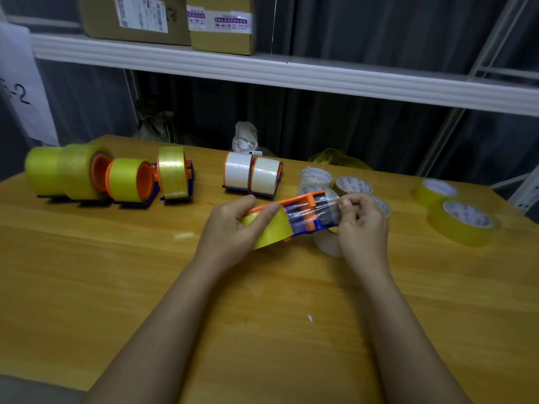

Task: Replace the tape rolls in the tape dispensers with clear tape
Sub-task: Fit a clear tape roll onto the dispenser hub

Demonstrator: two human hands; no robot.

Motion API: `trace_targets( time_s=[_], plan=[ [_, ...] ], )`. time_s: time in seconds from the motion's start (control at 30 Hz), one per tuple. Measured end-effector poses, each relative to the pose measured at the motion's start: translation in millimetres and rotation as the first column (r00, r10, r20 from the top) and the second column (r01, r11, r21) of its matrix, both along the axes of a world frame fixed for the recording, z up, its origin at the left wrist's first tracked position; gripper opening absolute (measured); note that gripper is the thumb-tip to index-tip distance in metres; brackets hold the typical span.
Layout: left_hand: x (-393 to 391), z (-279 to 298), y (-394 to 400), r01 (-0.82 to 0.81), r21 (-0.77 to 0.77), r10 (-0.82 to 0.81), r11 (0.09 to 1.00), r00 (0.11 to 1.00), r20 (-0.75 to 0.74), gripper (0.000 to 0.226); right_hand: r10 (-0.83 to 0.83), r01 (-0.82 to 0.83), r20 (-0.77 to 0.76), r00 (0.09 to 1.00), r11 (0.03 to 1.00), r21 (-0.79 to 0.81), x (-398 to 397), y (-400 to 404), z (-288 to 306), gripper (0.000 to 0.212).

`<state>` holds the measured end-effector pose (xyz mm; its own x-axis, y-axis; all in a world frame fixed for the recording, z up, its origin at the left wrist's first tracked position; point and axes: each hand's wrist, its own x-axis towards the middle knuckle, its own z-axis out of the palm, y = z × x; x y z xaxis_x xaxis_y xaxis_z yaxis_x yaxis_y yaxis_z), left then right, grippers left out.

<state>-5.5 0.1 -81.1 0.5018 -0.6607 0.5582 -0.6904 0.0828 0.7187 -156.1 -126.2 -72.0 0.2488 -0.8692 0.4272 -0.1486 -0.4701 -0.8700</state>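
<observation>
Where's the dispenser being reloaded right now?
In the head view, the orange-and-blue dispenser is held above the table's middle between the left hand and right hand, just in front of the white-tape dispensers.

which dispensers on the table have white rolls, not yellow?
The pair of dispensers standing side by side at back centre, behind the left hand; the loaded dispensers at back left carry yellow rolls.

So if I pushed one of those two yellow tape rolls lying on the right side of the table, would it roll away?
Probably not. Both yellow tape rolls lie flat on the table, hole upward, so a push would likely slide one rather than roll it. It looks thickly wound, so it is probably stiff and fairly heavy for its size. Stood on edge, it likely would roll.
</observation>
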Motion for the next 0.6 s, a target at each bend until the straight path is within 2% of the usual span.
trace_targets(
  time_s=[0.1, 0.23, 0.37, 0.47, 0.6],
  plan=[
    [-1.1, 1.5, 2.3, 0.026, 0.031, -0.024, 0.999, 0.998, -0.064, 0.048, -0.003, 0.003, -0.002, 1.000, 1.000, 0.012, 0.7, -0.7, -0.7, 0.013],
    [2.3, 0.7, 2.6, 0.064, 0.036, -0.061, 0.997, 0.994, -0.093, 0.038, -0.015, 0.015, 0.013, 1.000, 1.000, 0.016, -0.8, -1.0, -0.8, 0.014],
    [7.5, 2.0, 1.3, 0.061, 0.044, -0.059, 0.997, 0.997, -0.042, 0.024, -0.021, 0.021, 0.016, 1.000, 1.000, 0.005, -1.3, 0.6, 2.5, 0.015],
    [10.0, -1.2, 0.7, 0.054, 0.085, -0.056, 0.995, 0.998, 0.023, 0.027, -0.009, 0.009, 0.012, 1.000, 1.000, -0.004, -0.7, 2.5, 4.0, 0.019],
    [6.1, -4.7, -1.4, 0.020, 0.152, -0.036, 0.988, 0.994, 0.100, 0.027, 0.032, -0.032, 0.012, 0.999, 0.999, 0.004, 0.0, 1.8, 3.7, 0.013]
  ],
)
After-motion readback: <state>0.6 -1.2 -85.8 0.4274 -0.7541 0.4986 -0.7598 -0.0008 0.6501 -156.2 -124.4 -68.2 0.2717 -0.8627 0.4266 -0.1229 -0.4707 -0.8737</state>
